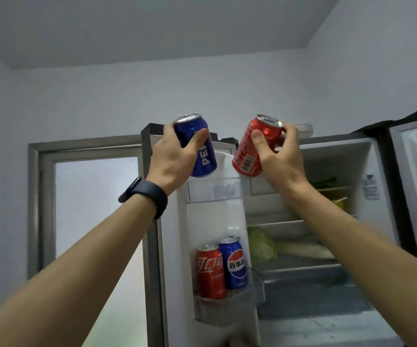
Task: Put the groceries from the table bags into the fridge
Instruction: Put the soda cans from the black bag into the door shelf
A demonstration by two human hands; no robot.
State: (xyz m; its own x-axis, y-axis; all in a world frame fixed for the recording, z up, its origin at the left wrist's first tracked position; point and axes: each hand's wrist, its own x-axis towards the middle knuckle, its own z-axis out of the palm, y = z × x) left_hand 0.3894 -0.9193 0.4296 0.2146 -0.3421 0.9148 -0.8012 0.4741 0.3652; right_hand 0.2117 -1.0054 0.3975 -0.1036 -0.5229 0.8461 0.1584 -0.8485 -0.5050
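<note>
Left hand (175, 151) grips blue can (197, 146), right hand (275, 149) red can (255, 146); tops tilted outward.

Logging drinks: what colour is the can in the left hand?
Blue can, white lettering; head view.

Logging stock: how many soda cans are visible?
4: blue can in the left hand, red can in the right hand, shelved red can and shelved blue can on the door shelf. Others may be hidden.
</note>
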